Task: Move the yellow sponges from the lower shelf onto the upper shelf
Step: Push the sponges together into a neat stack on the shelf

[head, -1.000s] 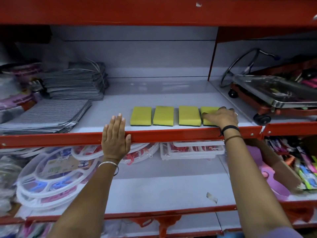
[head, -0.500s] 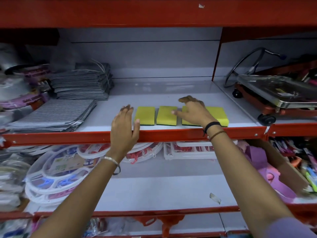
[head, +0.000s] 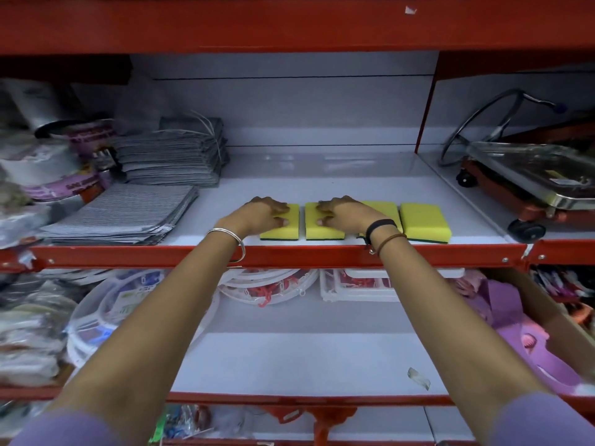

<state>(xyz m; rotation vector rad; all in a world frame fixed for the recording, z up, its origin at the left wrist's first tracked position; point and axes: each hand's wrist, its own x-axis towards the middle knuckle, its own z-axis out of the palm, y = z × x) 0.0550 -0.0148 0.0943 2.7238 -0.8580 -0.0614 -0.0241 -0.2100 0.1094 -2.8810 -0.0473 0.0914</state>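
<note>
Sleeves of lilac fabric (head: pixel 69 429) sit at the nearest edge of the view, and two bare forearms rise from them across the lower white shelf board (head: pixel 306 358). This board is bare in its middle; round white plastic trays with coloured clips (head: pixel 106 313) lie at its left, flat white plastic frames (head: pixel 357 286) at its back, and purple plastic pieces (head: pixel 528 342) at its right. Above it runs the red metal front rail (head: pixel 322 254) of the upper white shelf (head: pixel 322 185).

All four yellow rectangular sponges with dark green undersides lie on this upper shelf, in a row just behind the rail, side by side with narrow gaps. The left hand (head: pixel 257 215), with a silver bangle at the wrist, rests palm down on the leftmost sponge (head: pixel 283 228), fingers spread flat rather than curled around it. The right hand (head: pixel 347 214), with a black band and a brown cord at the wrist, lies in the same flat manner on the second sponge (head: pixel 322 231), its wrist covering part of the third sponge (head: pixel 384 210). The fourth sponge (head: pixel 423 222) lies untouched at the right end.

Left of the row are stacks of grey striped folded cloths (head: pixel 128 214). Beyond a red upright divider (head: pixel 425 114), a steel-topped red trolley with black wheels (head: pixel 528 188) stands at the right.
</note>
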